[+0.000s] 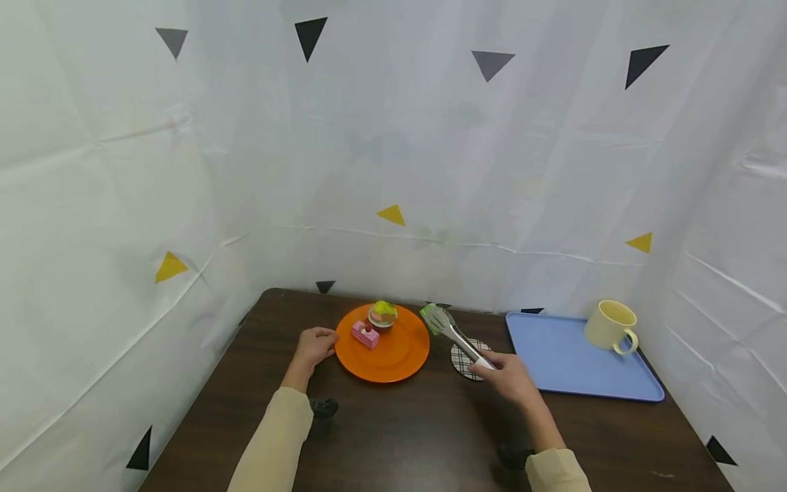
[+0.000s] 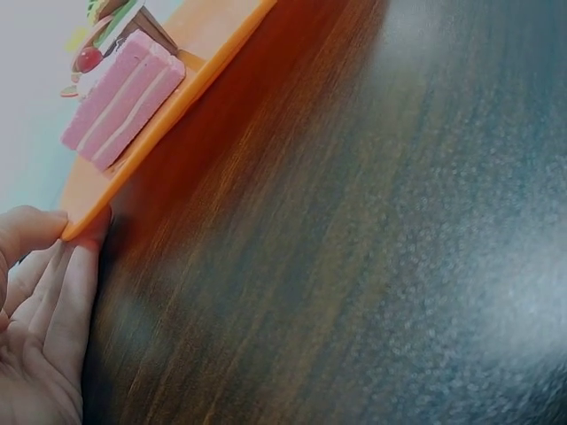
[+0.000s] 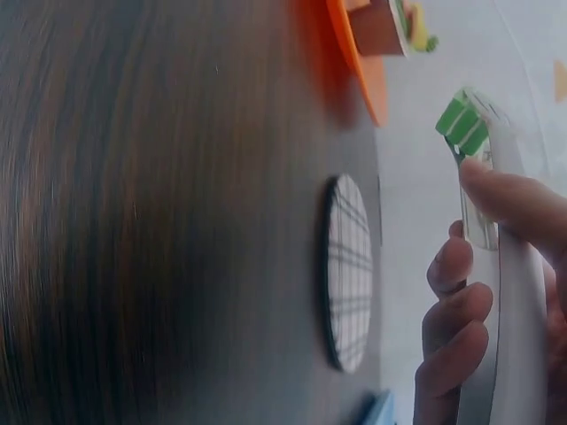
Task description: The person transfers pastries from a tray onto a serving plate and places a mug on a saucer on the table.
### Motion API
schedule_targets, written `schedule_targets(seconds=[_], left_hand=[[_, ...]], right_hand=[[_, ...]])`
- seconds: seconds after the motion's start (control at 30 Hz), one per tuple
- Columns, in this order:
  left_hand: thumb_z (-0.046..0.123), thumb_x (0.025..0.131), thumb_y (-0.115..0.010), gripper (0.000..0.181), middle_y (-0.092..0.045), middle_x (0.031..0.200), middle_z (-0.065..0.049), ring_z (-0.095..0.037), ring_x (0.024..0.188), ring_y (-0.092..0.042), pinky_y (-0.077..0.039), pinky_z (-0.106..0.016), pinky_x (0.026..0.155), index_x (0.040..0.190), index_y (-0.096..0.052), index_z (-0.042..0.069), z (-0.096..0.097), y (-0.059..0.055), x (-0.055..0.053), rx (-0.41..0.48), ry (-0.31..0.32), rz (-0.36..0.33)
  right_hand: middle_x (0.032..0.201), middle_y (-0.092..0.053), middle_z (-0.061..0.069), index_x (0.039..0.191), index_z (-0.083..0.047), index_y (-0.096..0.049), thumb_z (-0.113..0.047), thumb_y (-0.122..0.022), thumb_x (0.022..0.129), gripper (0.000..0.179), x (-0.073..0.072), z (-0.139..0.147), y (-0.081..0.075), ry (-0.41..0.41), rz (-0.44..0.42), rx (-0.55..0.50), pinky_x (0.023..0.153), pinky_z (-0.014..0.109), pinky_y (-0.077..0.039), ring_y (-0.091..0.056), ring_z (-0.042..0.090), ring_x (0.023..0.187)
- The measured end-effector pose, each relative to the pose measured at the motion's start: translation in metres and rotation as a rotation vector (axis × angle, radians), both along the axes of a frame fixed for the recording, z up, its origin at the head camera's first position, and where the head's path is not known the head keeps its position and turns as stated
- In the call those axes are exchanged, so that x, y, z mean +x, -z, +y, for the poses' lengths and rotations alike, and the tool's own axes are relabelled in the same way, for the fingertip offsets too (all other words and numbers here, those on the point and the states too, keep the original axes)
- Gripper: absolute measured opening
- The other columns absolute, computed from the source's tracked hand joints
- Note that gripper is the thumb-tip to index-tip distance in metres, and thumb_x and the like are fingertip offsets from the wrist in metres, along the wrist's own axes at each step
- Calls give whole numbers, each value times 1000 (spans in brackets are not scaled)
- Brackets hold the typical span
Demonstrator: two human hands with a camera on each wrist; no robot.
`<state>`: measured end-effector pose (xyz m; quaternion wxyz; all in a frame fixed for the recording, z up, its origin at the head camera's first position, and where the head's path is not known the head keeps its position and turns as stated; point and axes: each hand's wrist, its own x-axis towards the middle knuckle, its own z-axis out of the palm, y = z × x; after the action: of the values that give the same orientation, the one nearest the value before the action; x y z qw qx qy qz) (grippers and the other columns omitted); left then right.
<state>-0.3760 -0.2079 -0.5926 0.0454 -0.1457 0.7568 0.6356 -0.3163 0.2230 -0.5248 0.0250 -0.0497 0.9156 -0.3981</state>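
My left hand (image 1: 315, 344) pinches the left rim of an orange plate (image 1: 384, 362), thumb above and fingers below in the left wrist view. On the plate lie a pink cake slice (image 2: 124, 102) with a red cherry and a cupcake (image 1: 382, 316) with a yellow-green top. My right hand (image 1: 509, 377) grips metal tongs (image 1: 458, 336) with white handles, pointing up and left. Between the tongs' tips is a green layered cake slice (image 3: 462, 124), raised to the right of the plate. Under the tongs lies a round plaid coaster (image 1: 462, 363).
A blue tray (image 1: 553, 355) lies at the right of the dark wooden table (image 1: 393, 437), with a yellow mug (image 1: 605, 324) at its far right corner. White sheeting with coloured triangles (image 1: 393, 137) surrounds the table's back and sides.
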Motion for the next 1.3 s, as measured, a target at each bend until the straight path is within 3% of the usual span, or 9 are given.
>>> schedule_targets(seconds=[0.17,0.43,0.63,0.77,1.0,1.3], left_hand=[[21,110,-63,36,-63,140,-25,-30,120,-69,-61,-36,105,136,-67,-4,0,0,0,-9,1,-6],[20,110,-64,35,-65,137,-24,-29,118,-70,-61,-37,104,134,-68,-4,1,-1,-3,-9,-8,7],[20,110,-62,36,-64,139,-25,-31,120,-69,-61,-38,105,136,-67,-5,3,-1,-3,1,-1,14],[21,110,-63,36,-65,138,-23,-27,117,-70,-62,-35,102,136,-67,-3,3,2,-4,-12,-5,-1],[20,110,-63,36,-65,137,-24,-27,113,-70,-63,-35,101,135,-67,-5,3,1,-3,-7,-7,6],[21,110,-62,37,-64,139,-24,-26,116,-69,-63,-32,100,137,-67,-4,5,-1,0,-11,-9,11]], right_hand=[[106,-72,13,139,-8,-73,-29,-82,96,49,-2,-16,5,-15,22,56,69,33,-40,-54,23,85],[145,-68,20,149,-28,-67,-45,-80,96,57,0,-38,8,69,1,264,60,37,-44,-60,25,80],[144,-69,16,148,-34,-68,-47,-82,94,57,2,-49,6,99,5,335,63,44,-49,-65,28,90],[141,-71,14,146,-35,-69,-46,-82,94,55,2,-56,5,94,-14,338,60,41,-45,-60,26,82],[143,-70,13,149,-34,-66,-48,-81,94,59,6,-56,0,98,-19,332,64,41,-47,-61,26,87],[130,-71,21,157,-22,-59,-57,-79,92,76,15,-30,-7,130,-24,244,60,35,-40,-57,26,79]])
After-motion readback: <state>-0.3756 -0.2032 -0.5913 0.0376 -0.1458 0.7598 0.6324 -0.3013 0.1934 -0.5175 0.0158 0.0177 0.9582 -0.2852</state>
